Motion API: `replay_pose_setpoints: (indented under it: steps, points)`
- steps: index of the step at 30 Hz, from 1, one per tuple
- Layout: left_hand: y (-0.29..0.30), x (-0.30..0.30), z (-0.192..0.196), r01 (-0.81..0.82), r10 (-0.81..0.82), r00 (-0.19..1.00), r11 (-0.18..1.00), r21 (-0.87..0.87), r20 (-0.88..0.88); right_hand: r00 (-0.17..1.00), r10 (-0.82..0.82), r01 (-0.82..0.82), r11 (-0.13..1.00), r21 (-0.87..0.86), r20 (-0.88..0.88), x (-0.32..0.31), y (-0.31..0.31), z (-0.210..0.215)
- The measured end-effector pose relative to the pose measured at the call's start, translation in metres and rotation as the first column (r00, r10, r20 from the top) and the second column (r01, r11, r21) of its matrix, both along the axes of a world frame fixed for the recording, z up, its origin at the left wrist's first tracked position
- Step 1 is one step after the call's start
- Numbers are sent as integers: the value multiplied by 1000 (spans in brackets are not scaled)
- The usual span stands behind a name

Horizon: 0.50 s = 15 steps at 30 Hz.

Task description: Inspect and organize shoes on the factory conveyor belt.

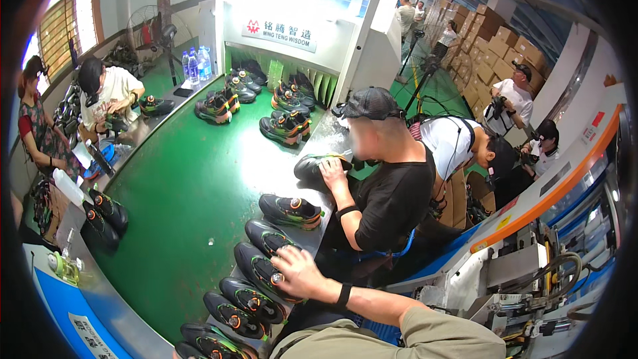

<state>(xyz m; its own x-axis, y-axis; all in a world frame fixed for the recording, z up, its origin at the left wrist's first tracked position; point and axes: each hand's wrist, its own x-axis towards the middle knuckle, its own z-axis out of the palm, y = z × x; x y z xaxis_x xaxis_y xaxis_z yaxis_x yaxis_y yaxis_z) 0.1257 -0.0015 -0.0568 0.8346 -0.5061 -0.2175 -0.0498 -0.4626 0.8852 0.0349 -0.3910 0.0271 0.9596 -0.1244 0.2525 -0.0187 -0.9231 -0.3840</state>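
My right hand (302,274), with a black band at the wrist, comes in from the lower right. Its fingers curl over the collar of a black sneaker (251,264) with orange and green trim, which stands in a row along the belt's near right edge. Just beyond it sits another such sneaker (264,235). On the near side are more sneakers (234,316) with round metal-and-orange pieces in their openings. At the bottom edge, a sliver of skin beside a dark pair of sneakers (216,340) may be my left hand; its fingers are hidden.
A green conveyor belt (166,206) runs to a white machine (282,33), with several sneakers near its opening. At right, a co-worker in black (392,193) holds a shoe. People sit across the belt at left. Machinery (525,292) stands lower right; cartons (498,46) are stacked behind.
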Motion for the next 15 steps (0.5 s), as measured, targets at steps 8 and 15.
replay_pose_setpoints:
  steps: [8,15]
  points:
    - [-5,11,-9,-135,119,985,983,-122,-123,904,84,-110,993,-37,-419,-3,42,-35]
    - [-17,12,-18,-254,198,945,946,-202,-261,959,79,-94,995,-41,-273,0,31,-51]
